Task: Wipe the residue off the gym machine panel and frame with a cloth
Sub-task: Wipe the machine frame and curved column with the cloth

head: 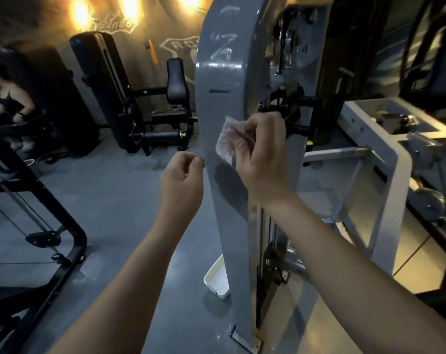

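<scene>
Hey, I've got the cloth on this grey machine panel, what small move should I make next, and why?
Probably slide the cloth upward. Your right hand holds it against the panel at mid-height, and white smears show above it, with a dark streak between. The patch just below the cloth looks darker, perhaps already damp.
</scene>
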Motion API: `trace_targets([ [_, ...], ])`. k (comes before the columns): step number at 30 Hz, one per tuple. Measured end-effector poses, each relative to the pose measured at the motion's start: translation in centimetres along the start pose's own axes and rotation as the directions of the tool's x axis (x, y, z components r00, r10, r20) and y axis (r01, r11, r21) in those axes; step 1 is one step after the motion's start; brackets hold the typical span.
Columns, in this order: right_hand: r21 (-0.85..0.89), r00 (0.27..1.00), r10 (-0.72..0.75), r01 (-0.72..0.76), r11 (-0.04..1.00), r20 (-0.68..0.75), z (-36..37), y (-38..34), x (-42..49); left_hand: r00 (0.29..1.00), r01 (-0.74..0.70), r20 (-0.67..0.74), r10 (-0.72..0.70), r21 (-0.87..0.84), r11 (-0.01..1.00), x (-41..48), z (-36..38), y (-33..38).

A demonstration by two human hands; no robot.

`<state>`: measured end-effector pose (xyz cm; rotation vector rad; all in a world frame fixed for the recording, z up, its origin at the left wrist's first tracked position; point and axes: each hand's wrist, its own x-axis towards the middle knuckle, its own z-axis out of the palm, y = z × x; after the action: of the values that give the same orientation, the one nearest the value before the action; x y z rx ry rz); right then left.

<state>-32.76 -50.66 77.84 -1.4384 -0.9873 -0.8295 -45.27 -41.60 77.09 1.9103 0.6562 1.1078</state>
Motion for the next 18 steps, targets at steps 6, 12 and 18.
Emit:
trace_targets([
  [6,-0.169,0.997,-0.044,0.031,0.985,-0.07,0.1,-1.3,0.7,0.998,-0.052,-0.052,0.046,-0.12,0.991,2.9,-0.7,1.5],
  [12,-0.286,0.986,-0.166,0.162,0.944,0.01,-0.6,-0.8,0.7,0.999,-0.02,-0.032,0.013,-0.24,0.971,7.2,1.2,3.2],
  [18,-0.347,0.945,-0.321,0.321,0.881,0.059,-1.1,-2.1,5.5,0.998,0.036,-0.036,-0.054,-0.384,0.923,10.3,3.9,5.3],
])
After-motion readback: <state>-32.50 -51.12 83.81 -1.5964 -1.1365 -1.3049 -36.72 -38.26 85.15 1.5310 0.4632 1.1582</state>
